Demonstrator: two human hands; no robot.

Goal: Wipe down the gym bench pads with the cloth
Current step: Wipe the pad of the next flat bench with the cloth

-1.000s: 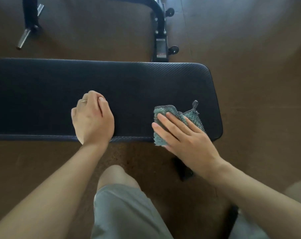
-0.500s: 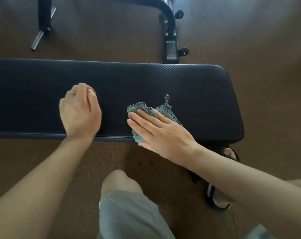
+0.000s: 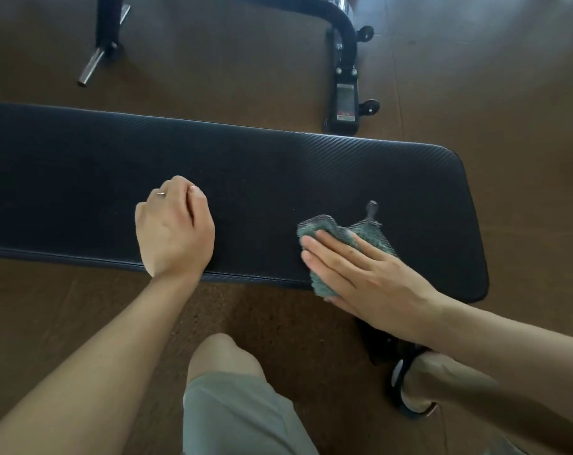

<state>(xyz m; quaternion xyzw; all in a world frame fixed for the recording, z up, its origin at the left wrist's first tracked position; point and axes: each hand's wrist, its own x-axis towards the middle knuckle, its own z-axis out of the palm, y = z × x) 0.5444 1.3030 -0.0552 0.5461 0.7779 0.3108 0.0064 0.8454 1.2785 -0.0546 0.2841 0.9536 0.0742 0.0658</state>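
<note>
Bench pad (image 3: 278, 178), long, black and finely ribbed, runs across the view from the left edge to a rounded end on the right, and serves as the surface being cleaned. On it, near that right end and close to the near edge, lies the cloth (image 3: 324, 229), a grey-green rag with a dark mesh face and a small hanging loop pointing away from the person. The right hand (image 3: 370, 277) lies flat on top of the cloth, its fingers (image 3: 327, 254) straight and close together, pressing it against the pad; the heel of the hand reaches over the pad's near edge. The left hand (image 3: 175, 228) rests on the pad well to the left of the cloth, knuckles up, its fingers curled under with nothing visible in them, and a thin ring (image 3: 161, 194) shows on one finger. Beyond the pad, a black metal frame (image 3: 344, 90) with small wheels stands on the brown floor (image 3: 245, 60). Below the pad, a bare knee (image 3: 222, 353) in grey shorts (image 3: 242, 418) and a foot in a dark sandal (image 3: 409, 385) are visible.
</note>
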